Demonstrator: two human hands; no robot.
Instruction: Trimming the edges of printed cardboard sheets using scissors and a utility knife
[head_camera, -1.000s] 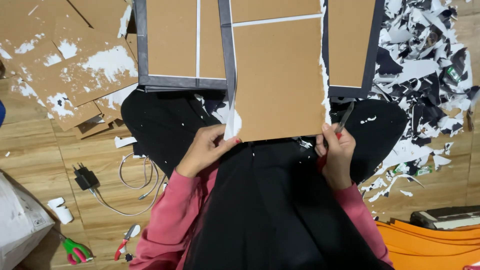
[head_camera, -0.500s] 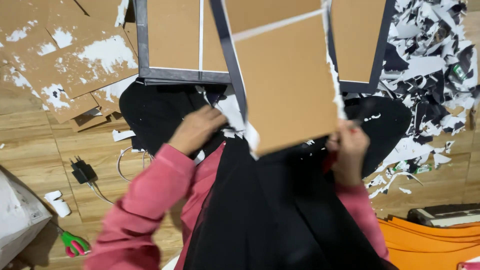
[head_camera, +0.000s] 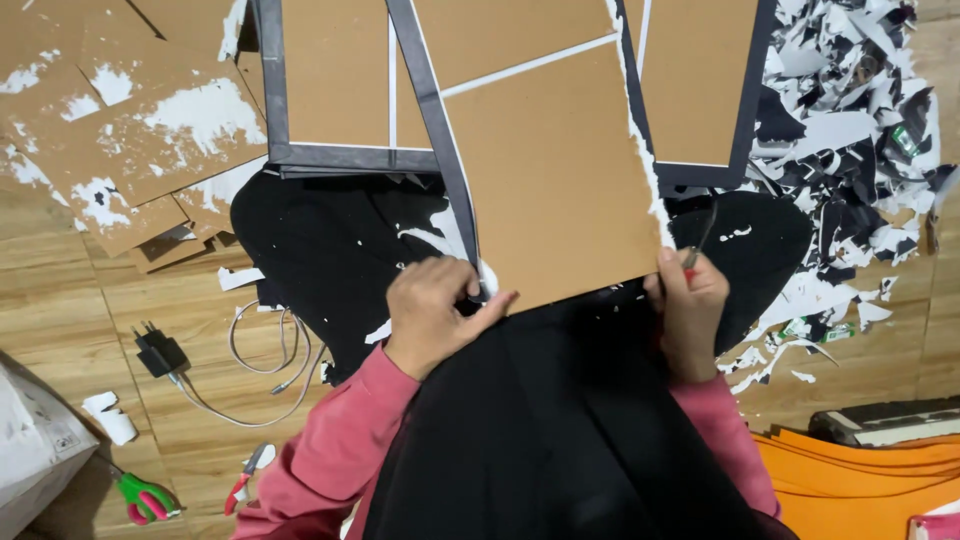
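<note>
Closest in, the person sits on a wooden floor (head_camera: 60, 290) with black cloth (head_camera: 560, 440) over the lap and pink sleeves (head_camera: 330, 450) running forward to both hands. The left hand (head_camera: 432, 312) is curled with its fingers pinching the lower left corner of a brown board (head_camera: 550, 180), right where a dark grey strip (head_camera: 440, 140) edges that side. The right hand (head_camera: 688, 305) is closed on the board's lower right corner and also grips a thin dark tool with a red handle (head_camera: 697, 245); I cannot tell what kind of tool it is. The board is held tilted above the lap, its right edge ragged with white torn paper. Off to the left on the floor lie a black charger with a white cable (head_camera: 165, 355), a small roll of white tape (head_camera: 108, 418), green-handled scissors (head_camera: 145, 497) and red-handled pliers (head_camera: 240, 482). At the near right corner sits a stack of orange sheets (head_camera: 860, 480). Farther out, beyond the board, more brown panels with dark borders (head_camera: 330, 90) lie flat, brown cardboard pieces with white patches (head_camera: 130, 130) are spread at the far left, and a heap of black and white paper scraps (head_camera: 850, 130) fills the far right.
</note>
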